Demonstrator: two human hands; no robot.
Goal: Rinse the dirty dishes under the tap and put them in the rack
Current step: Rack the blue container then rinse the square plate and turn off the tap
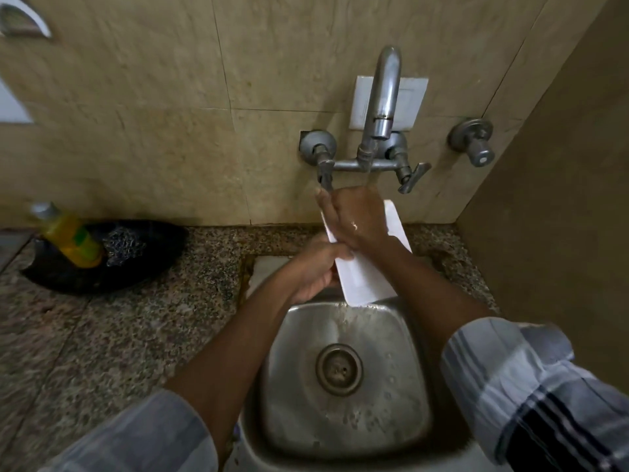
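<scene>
A white rectangular plate (pixel 366 277) is held tilted above the back of the steel sink (pixel 343 366), under the tap (pixel 383 97). My left hand (pixel 316 267) grips the plate's left edge, thumb on top. My right hand (pixel 354 216) lies flat on the plate's upper face with fingers spread and straight, wet and shiny. Its fingertips reach up near the tap's left handle (pixel 325 175). Water runs off the plate's lower corner into the sink. The plate's middle is hidden by my right hand.
A black tray (pixel 61 277) on the speckled granite counter (pixel 119 335) holds a yellow dish-soap bottle (pixel 69 238) and a steel scrubber (pixel 124 245). A second valve (pixel 474 141) sticks out of the tiled wall at right. A side wall (pixel 561 199) closes the right.
</scene>
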